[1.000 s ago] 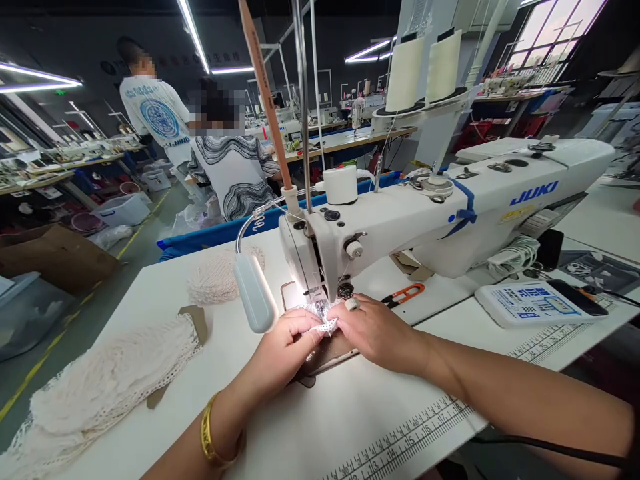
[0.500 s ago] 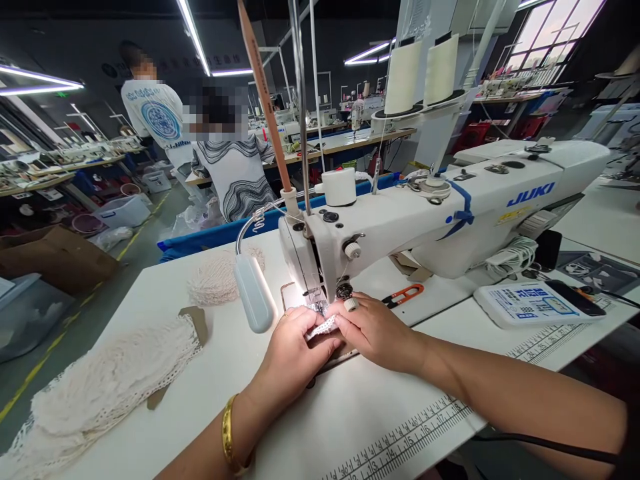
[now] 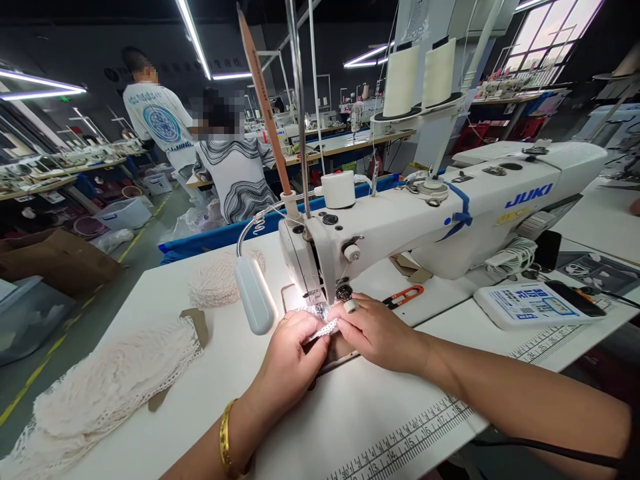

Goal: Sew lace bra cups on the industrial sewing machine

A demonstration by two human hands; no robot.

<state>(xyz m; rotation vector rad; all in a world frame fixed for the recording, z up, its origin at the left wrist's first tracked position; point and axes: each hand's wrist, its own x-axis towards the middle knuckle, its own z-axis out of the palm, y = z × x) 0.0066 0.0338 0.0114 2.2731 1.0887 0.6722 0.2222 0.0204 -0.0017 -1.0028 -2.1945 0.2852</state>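
White holed cloth [image 3: 329, 328], one: under the sewing machine [image 3: 380, 223], between left and front edges of the worktop [image 3: 305, 433]; pinched in my left hand [image 3: 290, 347] and right hand [image 3: 377, 333]. Grey tray [image 3: 616, 274], toward right edge: small white pieces [image 3: 577, 268]. White holder [image 3: 289, 205]: one pencil [image 3: 265, 107].

white perforated fabric [image 3: 329, 329], partly hidden, at the presser foot [image 3: 320, 309]

"JUKI" lettering [image 3: 529, 196] on sewing machine [image 3: 410, 217]
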